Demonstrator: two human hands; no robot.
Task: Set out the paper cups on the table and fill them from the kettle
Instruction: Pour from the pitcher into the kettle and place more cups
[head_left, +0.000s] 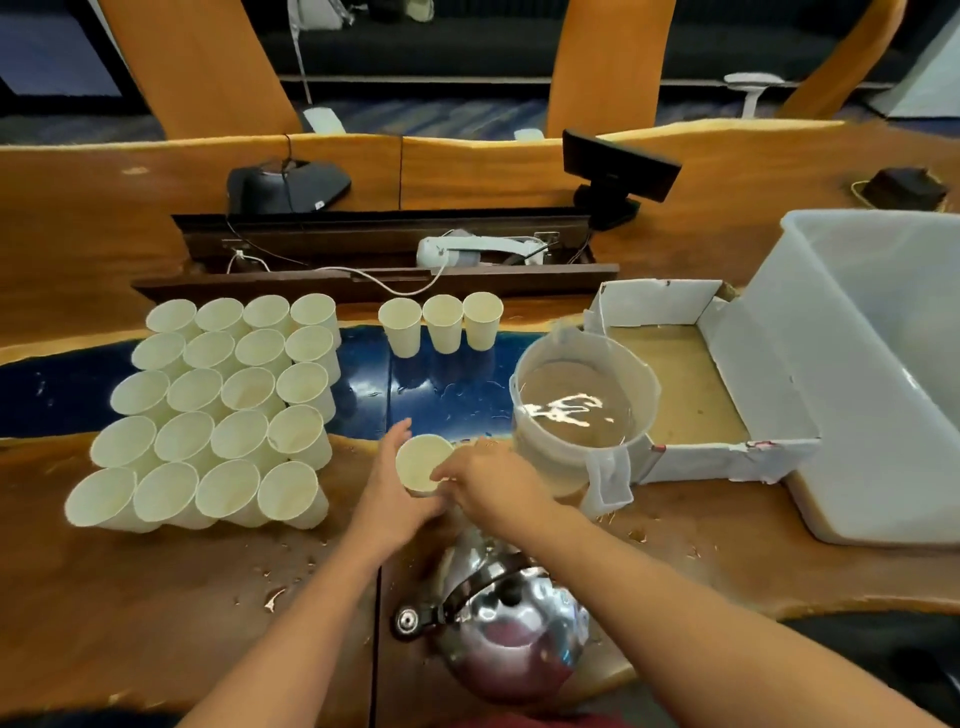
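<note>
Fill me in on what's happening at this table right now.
A person is setting out paper cups. Both hands, the left hand and the right hand, hold one cup near the table's front edge. A block of twenty cups stands to the left and a row of three cups farther back. The metal kettle sits untouched in front of the person, beside a water-filled bucket.

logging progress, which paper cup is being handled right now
The single cup near the table's front edge, just left of the water bucket. Both hands, left and right, are on it; the grid and the back row of three stand untouched.
</note>
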